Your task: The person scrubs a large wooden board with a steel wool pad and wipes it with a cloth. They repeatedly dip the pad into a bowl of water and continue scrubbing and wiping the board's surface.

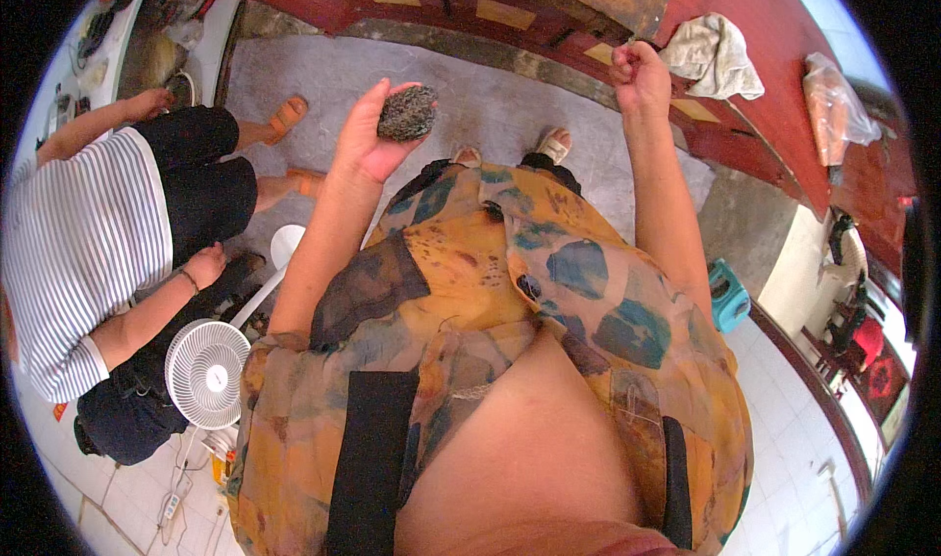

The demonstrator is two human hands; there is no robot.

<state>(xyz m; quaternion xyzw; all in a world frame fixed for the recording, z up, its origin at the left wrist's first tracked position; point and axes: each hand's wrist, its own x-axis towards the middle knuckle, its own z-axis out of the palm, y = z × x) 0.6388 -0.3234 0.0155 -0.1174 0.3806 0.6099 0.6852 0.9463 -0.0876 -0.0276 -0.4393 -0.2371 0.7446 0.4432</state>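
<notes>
My left hand (371, 133) is raised in front of me and grips a dark grey, rough-textured oval lump (408, 113). The lump rests against the palm, with the thumb along one side; its material is unclear. Further out on the right, my right hand (642, 82) is held up with its fingers curled. It is beside a red wooden surface (706, 4) and just left of a crumpled, stained pale cloth (713, 56). Whether anything small is between its fingertips is too unclear to say.
A person in a striped shirt (95, 203) is at my left, near a metal pot (182, 89). A white fan (209, 376) stands behind that person's arm. On the right are a plastic-wrapped object (831, 115) and a teal plastic stool (728, 295).
</notes>
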